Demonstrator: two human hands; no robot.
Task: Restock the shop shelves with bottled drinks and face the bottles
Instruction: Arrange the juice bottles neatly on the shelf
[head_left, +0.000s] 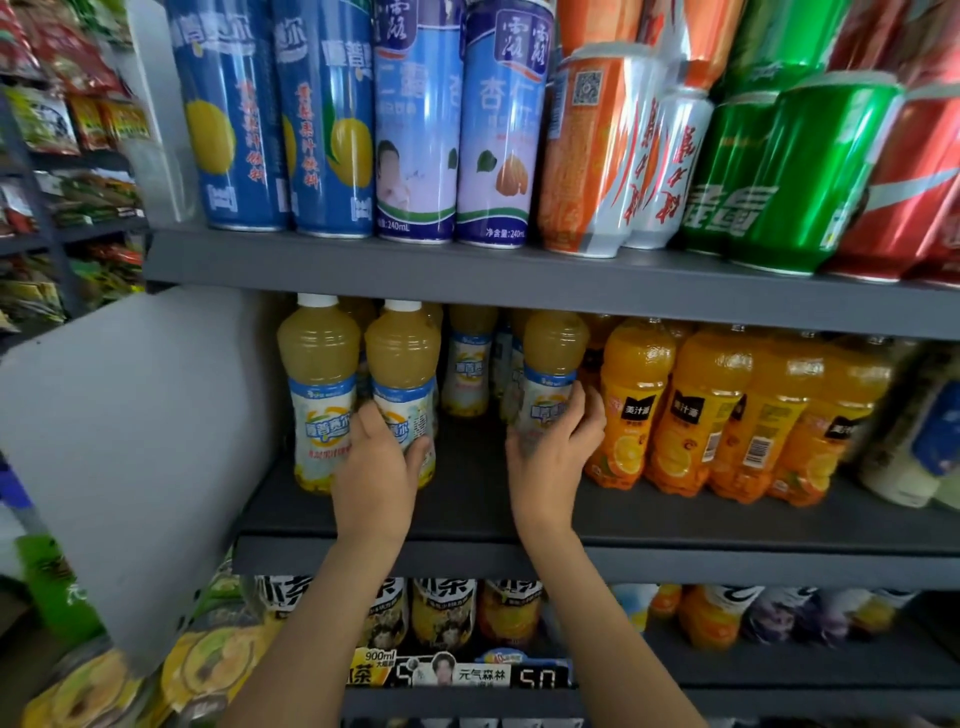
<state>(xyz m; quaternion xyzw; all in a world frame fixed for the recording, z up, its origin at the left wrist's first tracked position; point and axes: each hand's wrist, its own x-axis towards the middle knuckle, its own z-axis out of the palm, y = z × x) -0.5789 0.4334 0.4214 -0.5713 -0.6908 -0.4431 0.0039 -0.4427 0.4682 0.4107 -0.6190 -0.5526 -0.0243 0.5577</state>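
On the middle grey shelf (467, 519) stand pale-yellow juice bottles with white and blue labels. My left hand (382, 470) grips the lower body of one such bottle (402, 364), second from the left, beside another with a white cap (319, 374). My right hand (553, 454) wraps around a third juice bottle (553, 358) further right, next to a row of orange drink bottles (701, 405). More pale-yellow bottles (470, 358) stand behind, between my hands. All the bottles stand upright.
The upper shelf (363, 265) carries tall blue cans (234, 119), orange, green (810, 171) and red cans. The lower shelf holds tea bottles (444, 608) and price tags. A grey side panel (130, 441) borders the left; snack racks hang beyond it.
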